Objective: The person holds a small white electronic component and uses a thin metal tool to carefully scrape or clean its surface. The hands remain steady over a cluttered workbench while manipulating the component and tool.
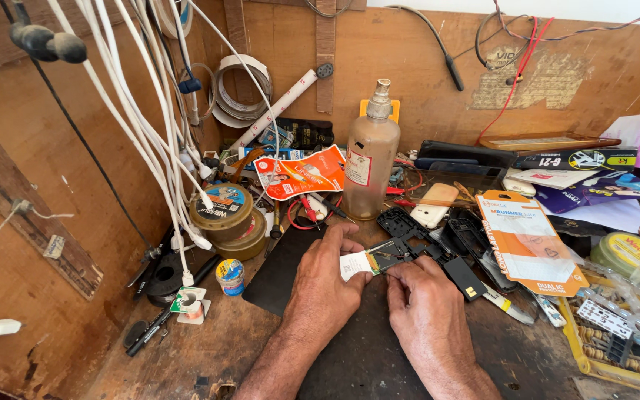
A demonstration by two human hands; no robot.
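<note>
left hand [325,285] rests on the dark mat [350,348] at the middle of the worktop [209,341], fingers closed in a pinch on a small white label tab [355,264] with a yellowish edge. right hand [427,307] just beside it, fingertips pressed down on a black phone frame [409,244]; grip looks like a hold-down, not a full grasp. the tab sits at the frame's left end, touching it, between the two hands.

around them: cloudy plastic bottle [370,159] with a pump top upright behind the frame, near. stacked round tins [225,215] to the left. small solder spool [230,272] near the left wrist. orange packet [299,176] behind. white cables [157,126] hanging down at left. orange-and-clear retail pack [531,241] to the right, a loose black part [464,278] just beside the right hand.

risks, as a judgement: the tab could tear or crease if pulled at a sharp angle while the frame is pinned. the frame looks thin and could flex or slip under uneven pressure. the bottle stands close enough that a lifted elbow or hand might tip it. small loose parts nearby may get swept off.
</note>
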